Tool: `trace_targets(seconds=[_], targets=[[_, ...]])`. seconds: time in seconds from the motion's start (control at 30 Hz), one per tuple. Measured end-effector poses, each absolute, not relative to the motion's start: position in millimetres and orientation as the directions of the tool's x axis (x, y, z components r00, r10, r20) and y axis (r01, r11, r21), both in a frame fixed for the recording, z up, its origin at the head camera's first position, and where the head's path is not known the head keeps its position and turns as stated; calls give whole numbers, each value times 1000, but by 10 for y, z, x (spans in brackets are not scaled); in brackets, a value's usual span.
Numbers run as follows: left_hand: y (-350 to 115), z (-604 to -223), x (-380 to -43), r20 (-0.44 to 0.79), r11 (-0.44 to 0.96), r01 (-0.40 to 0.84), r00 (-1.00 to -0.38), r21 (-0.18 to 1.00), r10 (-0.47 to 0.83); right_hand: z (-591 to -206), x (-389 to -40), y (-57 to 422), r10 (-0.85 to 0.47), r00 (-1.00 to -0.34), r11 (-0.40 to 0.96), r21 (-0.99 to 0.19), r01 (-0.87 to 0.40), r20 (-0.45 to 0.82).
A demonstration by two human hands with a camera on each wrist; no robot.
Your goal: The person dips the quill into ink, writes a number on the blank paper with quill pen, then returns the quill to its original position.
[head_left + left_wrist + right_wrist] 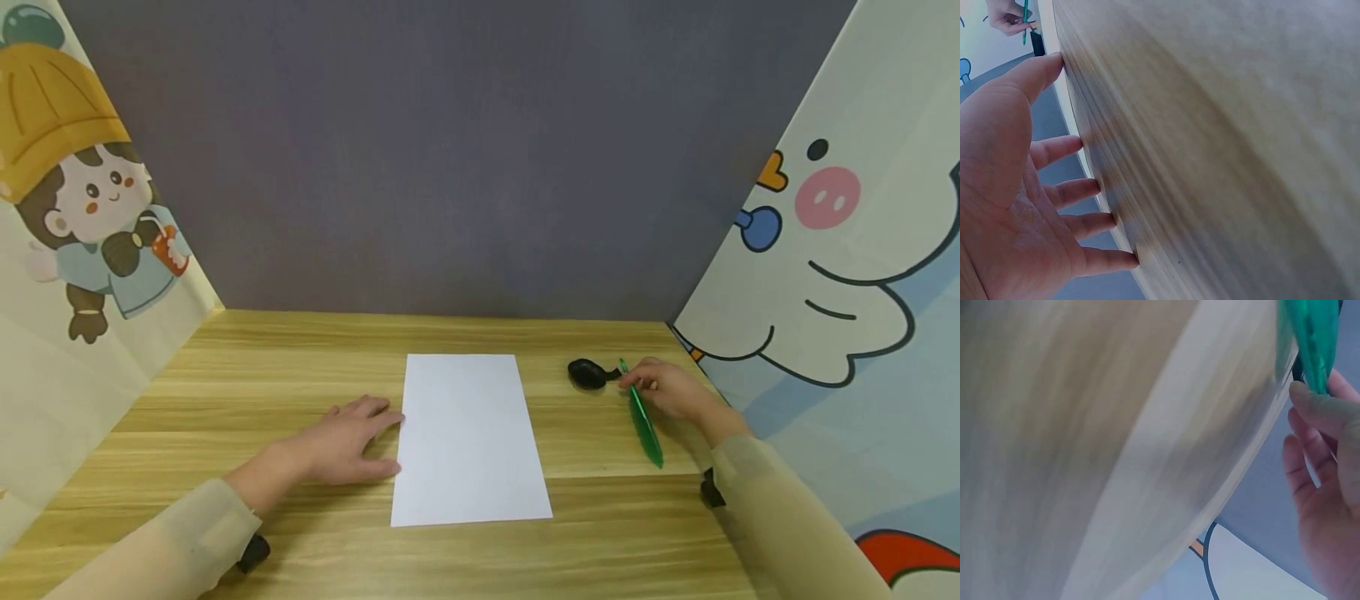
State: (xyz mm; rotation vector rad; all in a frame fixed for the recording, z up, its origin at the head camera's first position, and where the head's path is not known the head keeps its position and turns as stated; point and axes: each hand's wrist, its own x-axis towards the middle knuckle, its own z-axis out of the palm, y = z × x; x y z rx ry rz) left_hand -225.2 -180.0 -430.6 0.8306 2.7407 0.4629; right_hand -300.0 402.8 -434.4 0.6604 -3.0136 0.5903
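Observation:
My left hand lies with spread fingers at the left edge of a white sheet of paper, thumb and a fingertip right at that edge. In the left wrist view the fingertips meet the wooden surface. Over on the right, my right hand pinches a long green leaf-shaped thing between thumb and fingers, near its narrow upper end. Its glossy broad part shows in the right wrist view. A black spoon-shaped thing lies just left of that hand, its thin handle reaching toward the fingers.
The wooden table meets a dark grey panel at the back. White walls with cartoon pictures stand at the left and right, the right one close to my right arm.

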Motion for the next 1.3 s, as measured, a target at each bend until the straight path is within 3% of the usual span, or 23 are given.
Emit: trace_targets(seconds=[0.47,0.73,1.07,1.3], targets=[[-1795,-4311,-2248,-134,780,498,-805,379,579,-4315,-2932,4040,-413,-895,843,-301,-446,171],[-1790,-4315,-2247,-128,779,502,-805,375,580,-4269,-2859,4015,-303,-940,845,-410,-342,160],[-1793,-4310,-2249,-118,781,504,-808,369,577,-4175,-2866,4023,-339,-892,760,-471,-447,300],[-1804,-4332,-2260,-123,783,499,-809,373,574,-4164,-2805,4021,-300,-897,684,-583,-439,324]])
